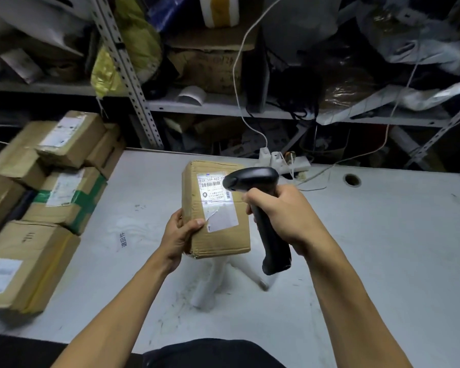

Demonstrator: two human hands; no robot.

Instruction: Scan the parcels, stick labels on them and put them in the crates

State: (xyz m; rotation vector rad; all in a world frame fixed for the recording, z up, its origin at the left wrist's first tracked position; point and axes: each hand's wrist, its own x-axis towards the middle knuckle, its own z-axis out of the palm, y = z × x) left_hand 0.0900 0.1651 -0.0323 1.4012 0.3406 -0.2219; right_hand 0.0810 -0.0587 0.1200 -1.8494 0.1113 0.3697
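A brown cardboard parcel (225,235) is held above the middle of the grey table (369,248). My left hand (179,235) grips its lower left edge, thumb on the front face. A white shipping label (214,192) with a barcode faces up on it, lit by a bright patch of light. My right hand (284,216) grips the handle of a black barcode scanner (263,208), whose head points at the label from the right and covers the label's right edge.
Several taped cardboard parcels (37,208) are stacked on the table's left side. A white stand (215,280) sits on the table below the held parcel. A white power strip (284,162) with cables lies at the far edge. Cluttered metal shelves (223,107) rise behind.
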